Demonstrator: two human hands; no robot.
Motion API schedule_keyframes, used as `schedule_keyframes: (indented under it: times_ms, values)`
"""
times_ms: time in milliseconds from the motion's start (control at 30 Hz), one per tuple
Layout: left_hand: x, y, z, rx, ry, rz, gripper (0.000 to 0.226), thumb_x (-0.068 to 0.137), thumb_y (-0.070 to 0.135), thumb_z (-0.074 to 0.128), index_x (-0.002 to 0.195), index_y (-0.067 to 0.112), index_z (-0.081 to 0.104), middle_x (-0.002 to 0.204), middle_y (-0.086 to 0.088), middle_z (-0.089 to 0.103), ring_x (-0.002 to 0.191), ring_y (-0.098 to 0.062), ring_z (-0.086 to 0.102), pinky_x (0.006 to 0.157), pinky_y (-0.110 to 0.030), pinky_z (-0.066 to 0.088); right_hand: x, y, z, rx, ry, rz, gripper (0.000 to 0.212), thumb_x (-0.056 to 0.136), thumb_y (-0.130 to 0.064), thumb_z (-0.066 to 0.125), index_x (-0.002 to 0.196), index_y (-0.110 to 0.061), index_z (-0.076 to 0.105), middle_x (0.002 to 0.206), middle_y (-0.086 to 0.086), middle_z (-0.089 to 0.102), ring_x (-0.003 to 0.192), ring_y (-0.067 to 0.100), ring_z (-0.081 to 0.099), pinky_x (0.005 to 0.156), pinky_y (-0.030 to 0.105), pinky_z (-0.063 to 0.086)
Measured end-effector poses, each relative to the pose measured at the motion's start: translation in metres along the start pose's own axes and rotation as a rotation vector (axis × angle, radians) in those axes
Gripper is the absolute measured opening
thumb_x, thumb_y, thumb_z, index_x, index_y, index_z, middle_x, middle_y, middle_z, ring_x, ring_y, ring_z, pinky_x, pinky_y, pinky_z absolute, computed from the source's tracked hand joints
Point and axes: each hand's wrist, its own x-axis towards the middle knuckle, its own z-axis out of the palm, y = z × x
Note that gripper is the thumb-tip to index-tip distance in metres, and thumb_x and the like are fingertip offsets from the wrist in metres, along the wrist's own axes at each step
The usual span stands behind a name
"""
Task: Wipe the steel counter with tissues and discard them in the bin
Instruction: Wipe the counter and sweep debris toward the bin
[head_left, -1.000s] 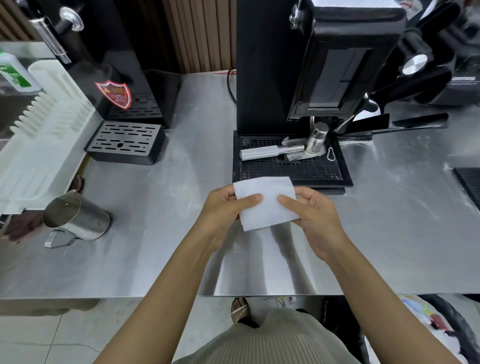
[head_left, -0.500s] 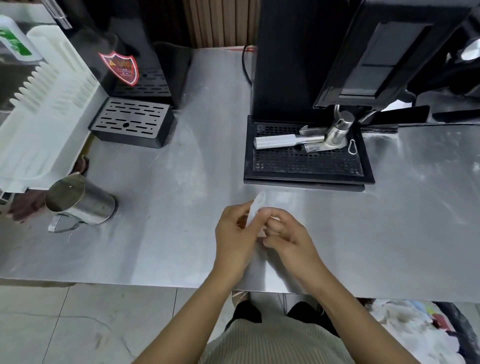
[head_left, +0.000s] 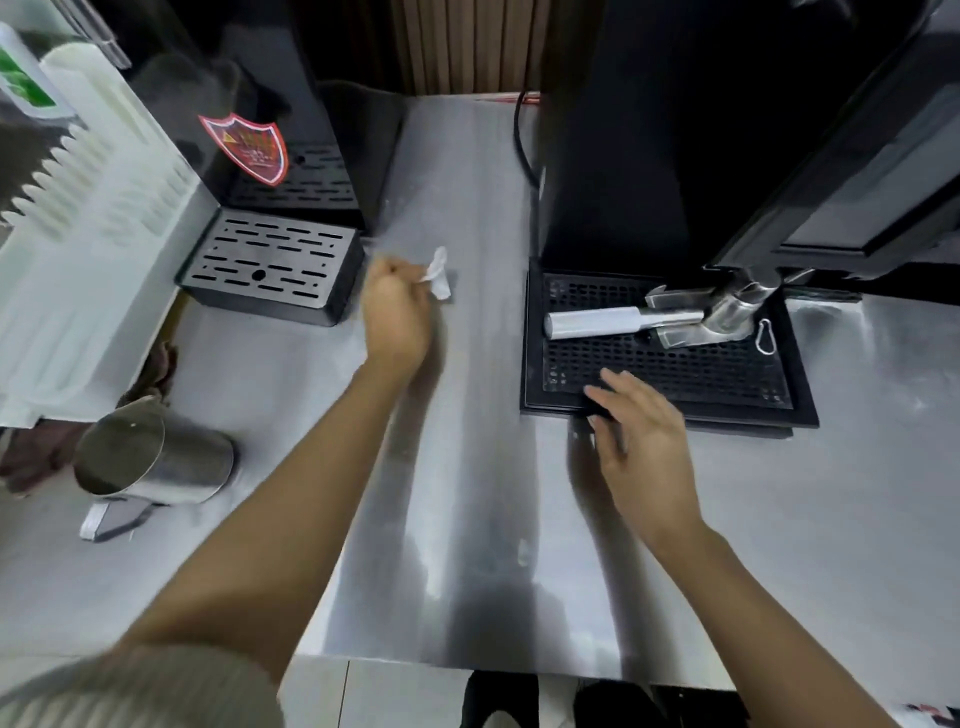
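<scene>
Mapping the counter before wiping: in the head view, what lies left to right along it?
Steel pitcher → slotted drip tray → left hand gripping the tissue → right hand → carabiner clip.

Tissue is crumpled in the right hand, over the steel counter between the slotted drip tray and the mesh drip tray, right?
No. The head view shows the tissue crumpled in the left hand, over the steel counter between the slotted drip tray and the mesh drip tray. The right hand is open and empty by the mesh tray's front edge.
</scene>
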Motion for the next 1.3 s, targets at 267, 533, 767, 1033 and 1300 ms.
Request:
schedule_keyframes:
  times_ms: [267,533,767,1033,1300]
  values:
    - [-0.051,-0.009,0.029,0.058,-0.351,0.378,0.028,0.086,-0.005,0.049,0.101,0.003,0.071,0.096,-0.013,0.061,0.092,-0.028,0.053,0.085,-0.023,0.041,0.008,0.011,0.005,-0.013,0.086,-0.031,0.027,0.081,-0.001,0.063,0.102,-0.01,0.076,0.1,0.001,0.074,0.097,0.013,0.052,0.096,0.009,0.025]
    - [-0.17,-0.02,-0.013,-0.27,-0.644,0.248,0.04,0.081,-0.012,0.046,0.104,0.008,0.072,0.097,-0.002,0.057,0.088,-0.001,0.056,0.083,-0.008,0.041,0.014,0.009,-0.004,0.059,0.013,-0.018,0.022,0.08,0.0,0.075,0.099,-0.011,0.077,0.099,0.0,0.073,0.096,0.015,0.053,0.092,0.011,0.031]
    - [-0.118,-0.019,-0.006,-0.007,-0.271,0.187,0.029,0.088,-0.006,0.05,0.109,0.003,0.067,0.093,-0.004,0.052,0.085,-0.01,0.052,0.084,-0.011,0.038,0.008,-0.007,-0.032,0.454,0.056,0.168,0.025,0.091,0.008,0.058,0.099,-0.01,0.073,0.089,0.001,0.068,0.067,0.011,0.063,0.064,0.008,0.049]
    - [-0.217,0.006,-0.021,-0.226,-0.606,0.094,0.03,0.088,-0.003,0.047,0.102,0.009,0.07,0.099,-0.003,0.058,0.094,-0.014,0.055,0.083,-0.005,0.037,-0.012,-0.004,-0.034,0.316,0.064,0.331,0.042,0.088,-0.047,0.066,0.052,-0.028,0.054,0.045,-0.006,0.05,0.046,0.014,0.045,0.053,0.033,0.039]
    - [-0.218,-0.027,-0.023,0.057,-0.198,0.132,0.042,0.085,-0.002,0.046,0.122,0.009,0.063,0.099,-0.007,0.053,0.087,-0.018,0.055,0.085,-0.019,0.044,-0.042,0.0,-0.037,0.115,-0.077,0.25,0.044,0.089,-0.06,0.046,0.071,-0.025,0.064,0.07,-0.012,0.062,0.087,0.008,0.049,0.09,0.027,0.023]
